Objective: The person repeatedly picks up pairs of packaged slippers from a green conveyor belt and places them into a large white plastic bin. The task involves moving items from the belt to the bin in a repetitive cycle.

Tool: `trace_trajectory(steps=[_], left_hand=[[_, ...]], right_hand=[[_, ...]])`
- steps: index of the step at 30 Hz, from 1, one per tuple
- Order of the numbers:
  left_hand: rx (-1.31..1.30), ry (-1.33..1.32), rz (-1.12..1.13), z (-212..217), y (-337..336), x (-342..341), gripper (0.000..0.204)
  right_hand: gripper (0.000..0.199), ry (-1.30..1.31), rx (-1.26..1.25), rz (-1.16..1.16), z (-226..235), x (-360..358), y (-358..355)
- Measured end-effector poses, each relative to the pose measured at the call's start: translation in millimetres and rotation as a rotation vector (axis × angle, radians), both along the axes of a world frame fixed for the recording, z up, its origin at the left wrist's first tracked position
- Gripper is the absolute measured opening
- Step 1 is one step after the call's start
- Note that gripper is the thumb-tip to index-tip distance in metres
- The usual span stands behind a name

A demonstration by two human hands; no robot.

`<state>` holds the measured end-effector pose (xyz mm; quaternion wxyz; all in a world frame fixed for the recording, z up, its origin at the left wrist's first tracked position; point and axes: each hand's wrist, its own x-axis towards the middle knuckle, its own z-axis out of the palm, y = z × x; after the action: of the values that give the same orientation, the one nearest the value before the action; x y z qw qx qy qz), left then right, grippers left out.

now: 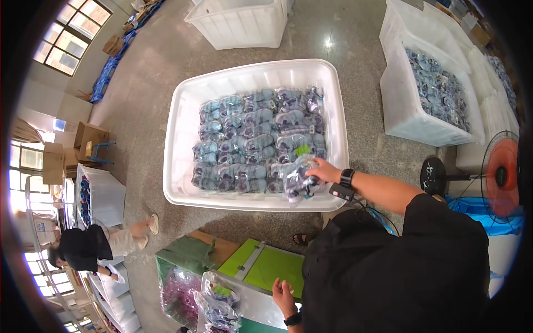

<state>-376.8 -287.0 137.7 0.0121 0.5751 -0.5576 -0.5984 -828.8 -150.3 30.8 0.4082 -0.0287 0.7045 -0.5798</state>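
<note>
My right hand [325, 171], with a dark watch on the wrist, is closed on a clear plastic bag [300, 180] at the near right of a large white plastic tub [169, 166]. Blue-grey and dark items, which look like shoes, show through the bag. Rows of similar bagged pairs [258, 125] fill the tub's floor, and a bright green piece [302, 150] lies just beyond the held bag. Down by the green tabletop [275, 272], my left hand [284, 297] holds nothing, its fingers loosely bent and apart.
Below the tub, a grey bin [252, 294] holds more clear bags beside a pink wrapped bundle [180, 291]. Another white tub [400, 111] of bagged pairs stands at right, near a red fan [501, 176]. A person [89, 247] is at far left. Another tub [241, 25] stands beyond.
</note>
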Motion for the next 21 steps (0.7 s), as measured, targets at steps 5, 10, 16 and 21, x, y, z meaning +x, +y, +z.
trace_trajectory(steps=[5,10,16,21], left_hand=[[0.046,-0.064,0.092,-13.9,15.3,21.1,0.045],[0.129,-0.048,0.157,-18.7,27.8,21.9,0.047],[0.145,-0.098,0.240,-4.5,37.5,15.3,0.045],[0.194,-0.150,0.232,-7.4,34.0,33.8,0.047]], right_hand=[[0.067,0.017,-0.015,-0.278,-20.6,-81.3,15.8],[0.070,0.485,0.821,-0.087,-62.0,-133.0,47.3],[0.059,0.585,0.553,0.042,-101.0,-114.9,31.6],[0.062,0.364,0.598,0.192,-110.5,-100.6,6.3]])
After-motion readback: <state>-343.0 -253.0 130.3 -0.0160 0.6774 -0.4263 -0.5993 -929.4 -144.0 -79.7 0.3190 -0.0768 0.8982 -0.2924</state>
